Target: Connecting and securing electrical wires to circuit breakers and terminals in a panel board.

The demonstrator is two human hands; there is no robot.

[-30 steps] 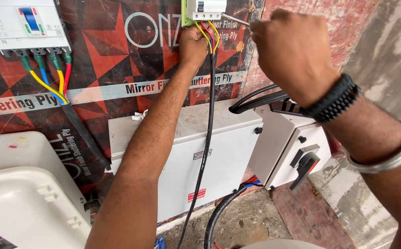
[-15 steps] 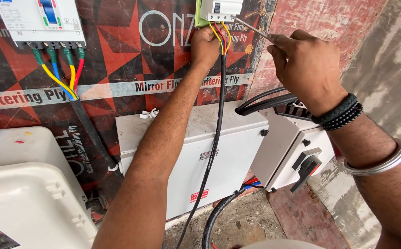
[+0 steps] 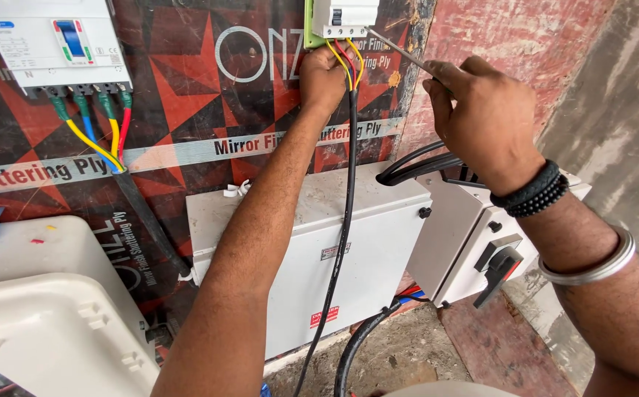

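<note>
Wires [image 3: 349,62] in red, yellow and blue run up out of a black cable [image 3: 345,220] into the bottom terminals of a small white breaker [image 3: 343,15], which sits on a green backing at the top of the plywood board [image 3: 187,132]. The left hand [image 3: 323,77] is closed around the wires just below the breaker, holding them pressed up against its underside. The right hand [image 3: 481,121] is curled tight around the handle of a thin screwdriver [image 3: 400,53], whose metal shaft slants up and left so that its tip sits at the lower right corner of the breaker; whether it is seated in a screw I cannot tell.

The step in hand looks like fastening the wire ends in the terminals: one hand steadies the conductors while the other works the screws. The next move seems to call for keeping the tip square in the screw head and the wires pushed fully home.

At upper left, well apart, a larger white breaker [image 3: 51,40] carries green, blue, yellow and red leads. Below the board stand a white metal enclosure [image 3: 349,250] and, to its right, a switch box [image 3: 481,250] with a black lever handle. A white plastic lid [image 3: 47,331] lies at lower left. The right wrist wears black bead bands [image 3: 536,191] and a steel bangle [image 3: 591,268].
</note>
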